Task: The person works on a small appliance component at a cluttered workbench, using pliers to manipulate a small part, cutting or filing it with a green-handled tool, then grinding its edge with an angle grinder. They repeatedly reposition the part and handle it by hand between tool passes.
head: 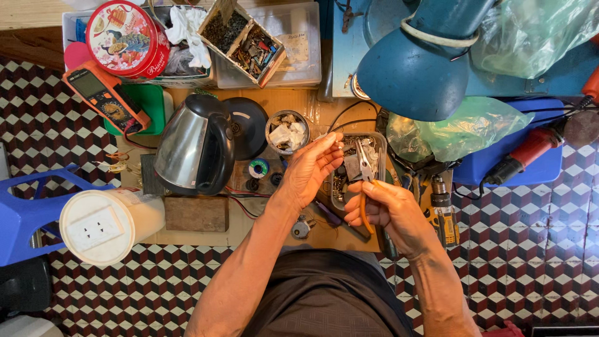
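Two hands at work: both were raised over a clear plastic tray (376,138) of metal parts, at the centre of the wooden work board (206,240).
Pliers: orange-handled pliers (364,163) pointed toward 12 o'clock, jaws over the tray.
Right hand: right hand (392,209) was clenched around the pliers' handles, at 6 o'clock from the tray.
Left hand: left hand (310,167) sat at 9 o'clock from the pliers; fingertips pinched together near the jaws, on something too small to make out.
Cup: a small round cup (287,131) with crumpled white scraps stood at 11 o'clock from the left hand.
Kettle: a steel kettle (194,145) with black handle lay at 9 o'clock from the cup.
Multimeter: an orange multimeter (105,98) rested at 10 o'clock from the kettle.
Lamp: a blue lamp shade (413,68) hung at 1 o'clock from the tray.
Bag: a green plastic bag (460,129) lay at 3 o'clock from the tray.
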Tool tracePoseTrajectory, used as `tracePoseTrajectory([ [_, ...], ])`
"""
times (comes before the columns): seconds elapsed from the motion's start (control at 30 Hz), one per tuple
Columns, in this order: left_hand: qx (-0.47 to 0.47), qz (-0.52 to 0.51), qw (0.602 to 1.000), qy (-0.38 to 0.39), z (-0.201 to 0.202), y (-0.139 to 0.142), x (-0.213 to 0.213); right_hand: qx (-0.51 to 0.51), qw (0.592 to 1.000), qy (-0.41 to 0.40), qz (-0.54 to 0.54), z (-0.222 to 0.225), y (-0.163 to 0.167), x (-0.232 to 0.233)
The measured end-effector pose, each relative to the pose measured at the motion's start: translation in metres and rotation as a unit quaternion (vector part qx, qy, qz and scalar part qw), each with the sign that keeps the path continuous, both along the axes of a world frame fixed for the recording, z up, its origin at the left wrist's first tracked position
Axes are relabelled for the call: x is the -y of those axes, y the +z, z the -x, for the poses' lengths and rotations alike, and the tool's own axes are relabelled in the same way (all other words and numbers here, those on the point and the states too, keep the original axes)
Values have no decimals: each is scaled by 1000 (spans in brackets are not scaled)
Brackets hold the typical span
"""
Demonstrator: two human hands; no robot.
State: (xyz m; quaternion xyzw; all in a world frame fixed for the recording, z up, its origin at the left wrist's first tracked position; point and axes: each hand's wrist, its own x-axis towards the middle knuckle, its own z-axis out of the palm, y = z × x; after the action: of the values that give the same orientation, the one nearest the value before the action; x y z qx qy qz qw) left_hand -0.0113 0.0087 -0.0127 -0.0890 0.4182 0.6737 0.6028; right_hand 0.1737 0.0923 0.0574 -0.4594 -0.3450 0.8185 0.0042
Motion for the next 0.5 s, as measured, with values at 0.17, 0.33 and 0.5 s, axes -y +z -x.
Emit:
tracePoseTrajectory([
  [0.17,-5,-10,1000,-14,-3,9,4,-27,996,-61,-65,5,-15,2],
  [0.33,-16,9,1000,-19,-7,12,9,-64,986,-130,-78,24,-33,7],
  [0.5,-14,22,1000,-7,-9,11,10,-94,980,-165,-53,36,-40,13],
])
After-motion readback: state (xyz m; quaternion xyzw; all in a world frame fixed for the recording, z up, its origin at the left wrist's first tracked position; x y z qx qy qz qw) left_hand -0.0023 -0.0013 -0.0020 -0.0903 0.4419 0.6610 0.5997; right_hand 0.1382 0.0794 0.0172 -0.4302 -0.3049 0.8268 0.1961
